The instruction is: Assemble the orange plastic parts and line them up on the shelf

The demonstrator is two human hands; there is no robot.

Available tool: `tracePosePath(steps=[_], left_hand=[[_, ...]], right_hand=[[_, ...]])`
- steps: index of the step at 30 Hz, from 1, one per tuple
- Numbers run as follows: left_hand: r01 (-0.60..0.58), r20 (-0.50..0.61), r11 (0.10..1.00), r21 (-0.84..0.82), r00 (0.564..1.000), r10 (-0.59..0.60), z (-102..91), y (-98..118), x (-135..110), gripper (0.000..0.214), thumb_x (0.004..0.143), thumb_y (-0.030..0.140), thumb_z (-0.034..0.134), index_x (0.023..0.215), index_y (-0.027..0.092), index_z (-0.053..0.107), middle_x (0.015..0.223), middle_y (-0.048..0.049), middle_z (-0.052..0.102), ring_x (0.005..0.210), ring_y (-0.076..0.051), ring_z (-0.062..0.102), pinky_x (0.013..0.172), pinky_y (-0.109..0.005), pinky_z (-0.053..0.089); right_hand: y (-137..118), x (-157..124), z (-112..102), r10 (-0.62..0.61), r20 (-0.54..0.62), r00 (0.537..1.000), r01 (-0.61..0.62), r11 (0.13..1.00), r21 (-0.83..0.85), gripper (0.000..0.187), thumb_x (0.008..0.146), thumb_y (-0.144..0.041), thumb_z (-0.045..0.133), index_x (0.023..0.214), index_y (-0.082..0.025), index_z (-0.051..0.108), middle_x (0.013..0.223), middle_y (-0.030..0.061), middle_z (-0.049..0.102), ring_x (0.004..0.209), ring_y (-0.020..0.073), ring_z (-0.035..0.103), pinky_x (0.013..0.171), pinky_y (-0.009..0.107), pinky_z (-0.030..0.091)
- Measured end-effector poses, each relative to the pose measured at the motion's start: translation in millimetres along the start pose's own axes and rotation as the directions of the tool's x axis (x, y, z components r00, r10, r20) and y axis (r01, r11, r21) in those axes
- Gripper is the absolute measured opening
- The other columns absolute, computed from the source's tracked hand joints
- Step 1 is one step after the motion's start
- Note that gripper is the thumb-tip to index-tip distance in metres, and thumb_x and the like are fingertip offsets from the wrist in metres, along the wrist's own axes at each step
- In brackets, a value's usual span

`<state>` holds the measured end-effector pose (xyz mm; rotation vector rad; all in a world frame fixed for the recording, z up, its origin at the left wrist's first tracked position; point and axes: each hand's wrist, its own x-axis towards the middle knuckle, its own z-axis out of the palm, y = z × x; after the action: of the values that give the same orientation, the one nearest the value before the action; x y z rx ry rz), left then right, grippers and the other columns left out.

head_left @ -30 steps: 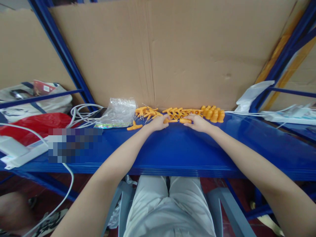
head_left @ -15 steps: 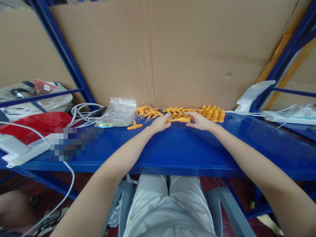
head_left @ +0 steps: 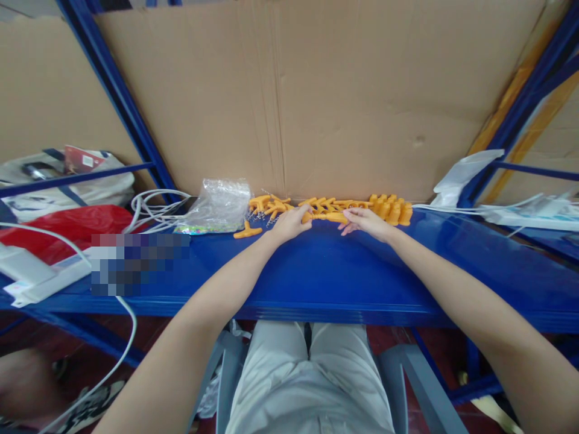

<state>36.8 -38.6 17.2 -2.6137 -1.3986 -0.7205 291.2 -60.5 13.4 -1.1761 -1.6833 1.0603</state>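
Between my two hands, just above the blue tabletop, lies an orange corkscrew [head_left: 329, 216] with a ribbed orange sleeve toward its right end. My left hand [head_left: 292, 224] is closed round the handle end and hides most of it. The thumb and forefinger of my right hand [head_left: 365, 222] close on the sleeve end, while the other fingers hang loosely below. Behind the hands sits a row of orange corkscrews [head_left: 319, 204]. More T-handled corkscrews [head_left: 271, 205] with bare metal spirals are heaped to the left, and a single corkscrew [head_left: 247, 230] lies in front of them.
Upright orange sleeves [head_left: 389, 208] stand grouped beyond my right hand. A clear plastic bag [head_left: 221, 202], white cables [head_left: 156, 208] and a red bag [head_left: 76, 229] occupy the left side. Cardboard [head_left: 344, 108] backs the blue table [head_left: 325, 277]; a blue frame post [head_left: 115, 96] rises at left.
My right hand has shifted slightly, and its fingers now pinch the sleeve end with the others lower. The exposed gap between handle and sleeve looks shorter. My left hand has hardly moved.
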Motion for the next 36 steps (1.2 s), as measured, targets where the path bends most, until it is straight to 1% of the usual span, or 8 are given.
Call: tracePosePath(steps=[5, 10, 13, 18, 22, 27, 32, 36], left_hand=[[0.003, 0.005, 1.0, -0.021, 1.0, -0.003, -0.9, 1.6, 0.0, 0.036, 0.088, 0.024, 0.061, 0.123, 0.019, 0.062, 0.105, -0.0089, 0.075, 0.095, -0.024, 0.071, 0.084, -0.032, 0.054], [0.015, 0.054, 1.0, 0.019, 0.998, -0.016, -3.8, 5.3, -0.8, 0.036, 0.089, 0.025, 0.06, 0.125, 0.018, 0.062, 0.103, -0.0079, 0.075, 0.094, -0.023, 0.071, 0.083, -0.03, 0.052], [0.02, 0.047, 0.999, 0.028, 0.999, -0.021, -3.3, 5.7, -0.8, 0.036, 0.09, 0.025, 0.06, 0.125, 0.019, 0.062, 0.101, -0.0066, 0.075, 0.09, -0.022, 0.071, 0.08, -0.029, 0.052], [-0.014, 0.003, 1.0, 0.012, 1.0, 0.014, -2.3, 4.3, -1.0, 0.035, 0.088, 0.023, 0.06, 0.123, 0.018, 0.062, 0.101, -0.0069, 0.076, 0.088, -0.021, 0.071, 0.078, -0.028, 0.051], [-0.027, -0.014, 1.0, 0.01, 1.0, 0.028, -3.0, 5.3, -1.3, 0.033, 0.088, 0.024, 0.061, 0.121, 0.019, 0.063, 0.102, -0.0071, 0.076, 0.089, -0.02, 0.071, 0.078, -0.027, 0.051], [-0.031, -0.051, 0.999, -0.029, 0.998, 0.029, -0.6, 3.1, 1.1, 0.035, 0.086, 0.025, 0.062, 0.121, 0.02, 0.064, 0.097, -0.005, 0.076, 0.087, -0.02, 0.07, 0.078, -0.026, 0.051], [-0.009, -0.055, 0.999, -0.041, 0.998, 0.007, 0.6, -0.9, 2.3, 0.035, 0.086, 0.024, 0.063, 0.12, 0.019, 0.066, 0.092, -0.0046, 0.075, 0.085, -0.02, 0.07, 0.077, -0.026, 0.051], [-0.023, -0.052, 0.999, -0.042, 0.998, 0.021, -1.1, 0.4, 1.2, 0.034, 0.086, 0.024, 0.064, 0.12, 0.018, 0.066, 0.096, -0.0059, 0.075, 0.088, -0.02, 0.07, 0.079, -0.027, 0.051]], right_hand=[[-3.7, -0.3, 2.4, 0.035, -0.041, 0.999, -0.035, 0.999, 0.0, 0.022, 0.103, -0.041, 0.055, 0.1, -0.019, 0.056, 0.079, 0.0069, 0.076, 0.061, 0.0145, 0.072, 0.062, 0.025, 0.06], [-2.4, -3.0, -4.4, -0.006, 0.053, 0.999, 0.007, 1.0, -0.03, 0.033, 0.091, -0.033, 0.075, 0.112, -0.022, 0.052, 0.085, 0.0028, 0.076, 0.065, 0.0145, 0.072, 0.064, 0.028, 0.061], [-0.3, -3.1, -7.1, -0.045, 0.068, 0.997, 0.048, 0.998, -0.045, 0.037, 0.086, -0.036, 0.08, 0.108, -0.022, 0.053, 0.088, 0.0038, 0.077, 0.065, 0.0153, 0.072, 0.066, 0.031, 0.061], [-4.2, -3.5, -1.5, 0.002, 0.053, 0.999, 0.0, 0.999, -0.041, 0.041, 0.092, -0.058, 0.067, 0.091, -0.019, 0.056, 0.081, 0.0108, 0.077, 0.058, 0.0166, 0.07, 0.061, 0.03, 0.06], [-11.5, -5.2, 5.0, 0.091, -0.057, 0.994, -0.095, 0.992, -0.077, 0.054, 0.097, -0.066, 0.051, 0.077, -0.017, 0.058, 0.065, 0.0114, 0.072, 0.045, 0.0136, 0.063, 0.047, 0.024, 0.051], [-15.4, -6.9, 0.7, 0.117, -0.06, 0.991, -0.122, 0.989, -0.085, 0.06, 0.096, -0.071, 0.047, 0.08, -0.016, 0.063, 0.07, 0.0122, 0.075, 0.048, 0.0145, 0.065, 0.047, 0.023, 0.052], [-10.2, -6.3, -6.7, 0.065, 0.051, 0.997, -0.062, 0.997, -0.05, 0.038, 0.091, -0.043, 0.073, 0.119, -0.021, 0.061, 0.094, 0.0073, 0.079, 0.065, 0.0157, 0.073, 0.063, 0.026, 0.06], [-5.7, -4.8, -8.0, 0.036, 0.031, 0.999, -0.035, 0.999, -0.032, 0.032, 0.088, -0.038, 0.077, 0.107, -0.019, 0.06, 0.082, 0.005, 0.077, 0.06, 0.0141, 0.071, 0.061, 0.025, 0.059]])
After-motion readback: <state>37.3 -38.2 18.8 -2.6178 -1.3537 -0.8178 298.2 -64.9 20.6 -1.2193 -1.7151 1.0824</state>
